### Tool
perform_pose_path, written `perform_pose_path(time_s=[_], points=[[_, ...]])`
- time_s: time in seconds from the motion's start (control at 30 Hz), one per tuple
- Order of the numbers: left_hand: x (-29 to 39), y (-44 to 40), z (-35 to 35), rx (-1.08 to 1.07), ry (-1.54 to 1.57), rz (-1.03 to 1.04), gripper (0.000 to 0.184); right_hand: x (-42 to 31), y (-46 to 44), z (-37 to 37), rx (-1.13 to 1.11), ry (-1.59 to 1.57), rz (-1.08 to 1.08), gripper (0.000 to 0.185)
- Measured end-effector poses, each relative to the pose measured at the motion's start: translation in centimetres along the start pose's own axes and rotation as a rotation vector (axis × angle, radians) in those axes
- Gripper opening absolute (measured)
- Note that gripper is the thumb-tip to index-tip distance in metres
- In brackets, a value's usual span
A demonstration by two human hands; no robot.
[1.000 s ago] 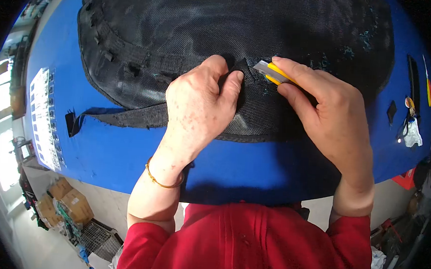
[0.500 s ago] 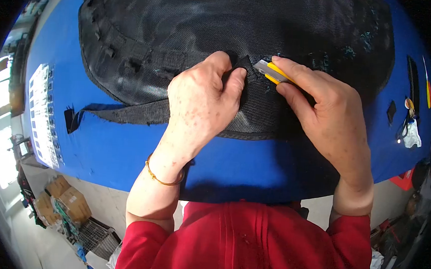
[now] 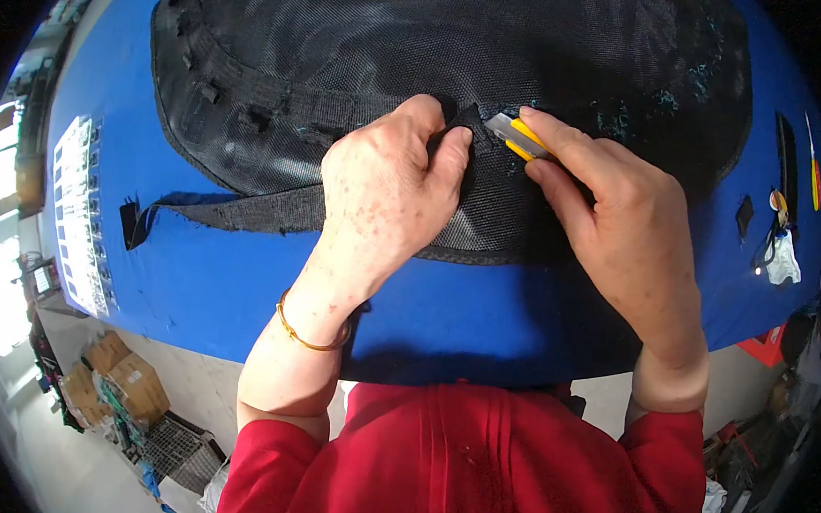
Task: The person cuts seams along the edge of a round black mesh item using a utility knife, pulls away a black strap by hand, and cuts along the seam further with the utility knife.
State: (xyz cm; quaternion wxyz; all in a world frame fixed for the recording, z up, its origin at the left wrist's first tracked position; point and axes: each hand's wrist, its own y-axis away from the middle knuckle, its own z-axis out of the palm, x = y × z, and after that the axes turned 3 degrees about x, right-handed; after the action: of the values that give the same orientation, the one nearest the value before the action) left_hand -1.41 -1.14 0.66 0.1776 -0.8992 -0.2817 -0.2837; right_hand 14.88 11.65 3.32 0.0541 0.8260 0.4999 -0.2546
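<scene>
A large black mesh piece [image 3: 348, 55] lies on the blue table [image 3: 463, 321]. My left hand [image 3: 387, 185] is closed on a black fabric strip [image 3: 244, 214], pinching it between thumb and fingers over the mesh. The strip runs out from under that hand to the left, its end curled on the table. Pinched in my right hand [image 3: 620, 204] is a yellow and grey utility knife [image 3: 523, 137], its blade pointing left, close to the folded fabric by my left thumb. Whether the blade touches the fabric is hard to tell. Teal thread bits [image 3: 665, 98] dot the mesh.
At the right edge lie a long black strip [image 3: 786, 157], a small black scrap [image 3: 744, 217], a red and yellow handled tool [image 3: 816, 183] and a white crumpled piece [image 3: 784, 259]. A clear plastic sheet [image 3: 84, 218] is at the left. Cardboard boxes [image 3: 137, 386] stand on the floor.
My left hand has shifted slightly up and right with the pinched fabric, nearer the blade. My right hand keeps the knife in almost the same place.
</scene>
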Motion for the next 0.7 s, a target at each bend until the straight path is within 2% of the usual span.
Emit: perform_pose_path(time_s=[0.7], points=[[-0.20,0.03,0.15,0.017,-0.006,0.020,0.022,-0.42,0.25,-0.96,-0.046,0.030,0.027,0.035]])
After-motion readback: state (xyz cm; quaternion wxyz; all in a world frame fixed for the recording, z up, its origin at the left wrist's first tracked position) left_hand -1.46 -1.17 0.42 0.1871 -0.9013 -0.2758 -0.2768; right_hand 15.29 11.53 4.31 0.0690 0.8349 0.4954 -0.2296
